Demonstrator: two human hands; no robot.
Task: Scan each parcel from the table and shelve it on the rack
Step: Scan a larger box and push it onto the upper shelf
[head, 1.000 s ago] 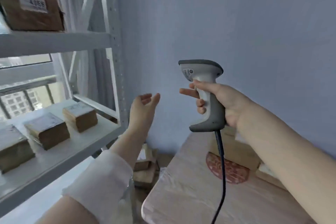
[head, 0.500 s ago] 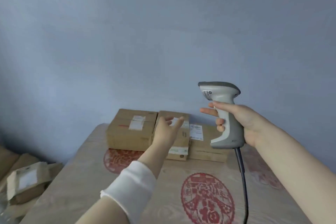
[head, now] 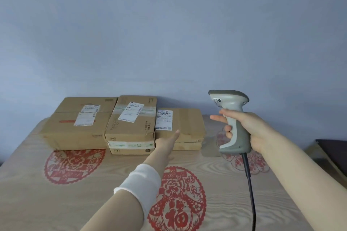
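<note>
Reaching farther forward than half a second ago, the left grip (head: 165,143) has dropped from in front of the middle parcel (head: 131,130) to the front of the right parcel (head: 187,124). Its fingers are straight and together, holding nothing. The fingertips lie over that parcel's front top edge, just below its white label (head: 164,120). Whether they touch the cardboard cannot be told. A white cuff (head: 140,182) sits on the forearm.

The right grip (head: 249,129) holds the scanner (head: 232,124) upright as before. Its lower fingers curl round the handle and its forefinger sticks out straight to the left. The scanner hangs in the air just right of the right parcel, apart from it, with its head above the parcel tops. Its black cable (head: 249,184) drops toward the near edge.

Three parcels stand in a row at the far side of the tabletop (head: 225,184), by the wall (head: 169,33). The left parcel (head: 75,137) and the middle one touch side to side. The middle one rests on a thinner box, and the right parcel is the lowest.
</note>
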